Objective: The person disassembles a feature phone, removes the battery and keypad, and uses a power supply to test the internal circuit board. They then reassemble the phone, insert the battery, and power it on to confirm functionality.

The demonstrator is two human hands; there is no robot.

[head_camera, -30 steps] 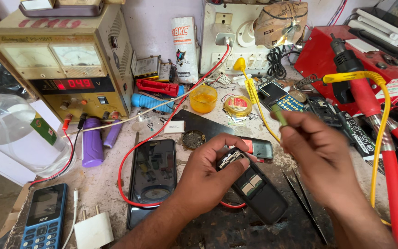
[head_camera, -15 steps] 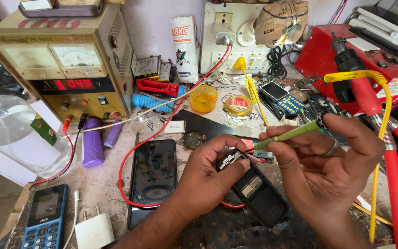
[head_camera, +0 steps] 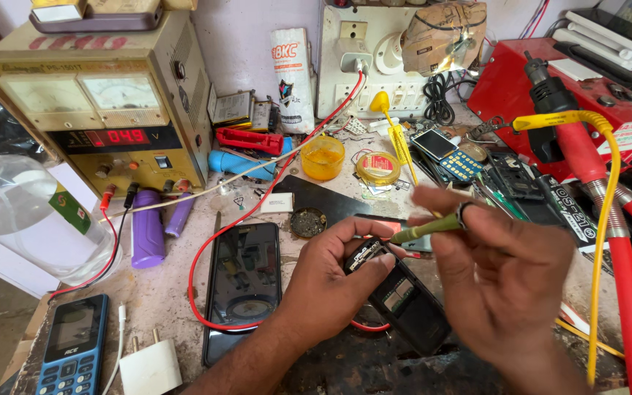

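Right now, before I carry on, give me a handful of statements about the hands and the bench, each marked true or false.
1. The left hand holds an opened black phone. True.
2. The right hand holds a red screwdriver. False: it holds a green-handled tool, its tip hidden where it points into the phone's upper end.
3. A black smartphone lies screen up on the bench, left of the left hand. True.
4. The blue keypad phone lies in the right hand. False: it lies at the bench's near left corner, away from both hands.
5. A red wire curves along the smartphone's left side. True.
6. The white charger plug sits in the wall socket. False: it lies loose on the bench.
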